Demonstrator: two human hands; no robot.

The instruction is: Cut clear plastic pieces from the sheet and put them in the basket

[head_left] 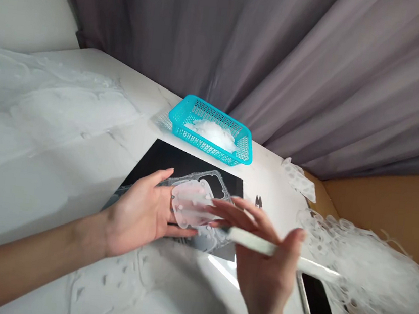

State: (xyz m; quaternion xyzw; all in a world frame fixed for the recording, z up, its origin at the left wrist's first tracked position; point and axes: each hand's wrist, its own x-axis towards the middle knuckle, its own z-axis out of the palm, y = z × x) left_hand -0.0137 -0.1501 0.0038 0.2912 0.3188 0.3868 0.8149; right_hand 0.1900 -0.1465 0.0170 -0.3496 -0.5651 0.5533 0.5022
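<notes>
From my seat I see the left hand palm up, fingers spread wide, with the frosted plastic piece lying across them above the black board. The right hand grips a white pen-like tool, blurred near its tip; whether it touches the piece I can't tell. I'd judge the work partway: white bits already sit in the blue basket and scraps are heaped at right, while clear sheets at left look unworked.
</notes>
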